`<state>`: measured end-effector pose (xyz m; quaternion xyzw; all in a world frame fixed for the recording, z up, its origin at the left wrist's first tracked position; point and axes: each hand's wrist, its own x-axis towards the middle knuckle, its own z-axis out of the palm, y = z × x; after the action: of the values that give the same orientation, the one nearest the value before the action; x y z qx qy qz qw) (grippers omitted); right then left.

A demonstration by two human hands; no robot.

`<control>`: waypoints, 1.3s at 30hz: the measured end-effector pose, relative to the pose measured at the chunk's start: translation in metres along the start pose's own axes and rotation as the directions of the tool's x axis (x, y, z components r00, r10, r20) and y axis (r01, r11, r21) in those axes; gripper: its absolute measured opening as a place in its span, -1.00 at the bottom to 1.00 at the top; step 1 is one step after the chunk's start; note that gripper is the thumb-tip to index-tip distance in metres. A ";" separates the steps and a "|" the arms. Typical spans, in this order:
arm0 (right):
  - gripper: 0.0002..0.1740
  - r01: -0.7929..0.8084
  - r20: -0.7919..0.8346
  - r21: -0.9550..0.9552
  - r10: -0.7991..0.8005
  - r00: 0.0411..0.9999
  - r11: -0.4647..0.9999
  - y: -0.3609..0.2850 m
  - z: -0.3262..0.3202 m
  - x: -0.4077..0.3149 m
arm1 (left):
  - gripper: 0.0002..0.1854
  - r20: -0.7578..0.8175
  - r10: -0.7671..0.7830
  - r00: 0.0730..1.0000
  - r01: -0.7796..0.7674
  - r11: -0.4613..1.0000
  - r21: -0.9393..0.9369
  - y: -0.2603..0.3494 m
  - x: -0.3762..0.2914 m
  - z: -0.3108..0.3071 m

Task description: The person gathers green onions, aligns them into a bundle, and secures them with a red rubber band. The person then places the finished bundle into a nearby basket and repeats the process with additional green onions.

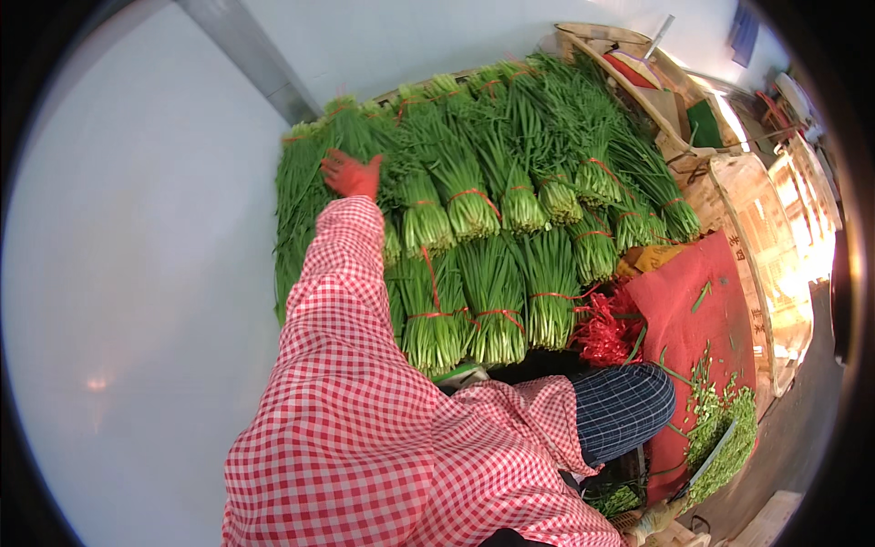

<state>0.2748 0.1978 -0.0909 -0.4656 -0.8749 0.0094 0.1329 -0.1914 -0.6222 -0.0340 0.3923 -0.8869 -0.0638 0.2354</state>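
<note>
My left hand (352,175), in a red glove, reaches to the left end of a stack of chive bundles (472,205). Its fingers are spread over the green leaves and hold nothing. The bundles are tied with red strips, pale cut ends towards me. At the lower right edge my right hand (653,523), in a pale, stained glove, is partly out of view. It grips a long-bladed knife (714,448), whose blade lies along a heap of chopped chive ends (731,431). That heap rests on a red cloth (690,301).
Beside my checked-trousered knee (625,403) lies a tangle of red tie strips (612,328). Wooden baskets or crates (759,253) line the right side, some bearing writing. A pale wall (137,273) rises close on my left.
</note>
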 end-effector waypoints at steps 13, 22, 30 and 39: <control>-0.59 -0.101 -0.387 0.283 0.210 0.898 0.954 -0.030 -0.070 -0.064 | -0.12 0.209 0.915 0.345 -0.760 0.403 -0.509 0.158 -0.250 0.036; -0.56 -0.358 -0.057 0.602 0.485 0.873 0.714 -0.028 -0.088 -0.056 | -0.19 0.390 0.890 0.236 -0.804 0.405 -0.436 0.220 -0.257 0.030; -0.49 -0.382 0.053 0.663 0.469 0.882 0.643 -0.042 -0.067 -0.051 | -0.25 0.506 0.834 0.221 -0.791 0.457 -0.407 0.292 -0.132 0.031; -0.50 -0.383 0.058 0.700 0.486 0.872 0.602 -0.052 -0.061 -0.065 | -0.40 -0.126 0.929 -0.347 0.010 -0.131 -0.991 0.428 -0.224 -0.156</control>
<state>0.2820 0.1081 -0.0393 -0.5796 -0.6546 0.3353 0.3509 -0.2732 -0.1555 0.1480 -0.5356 -0.6731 -0.4754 -0.1848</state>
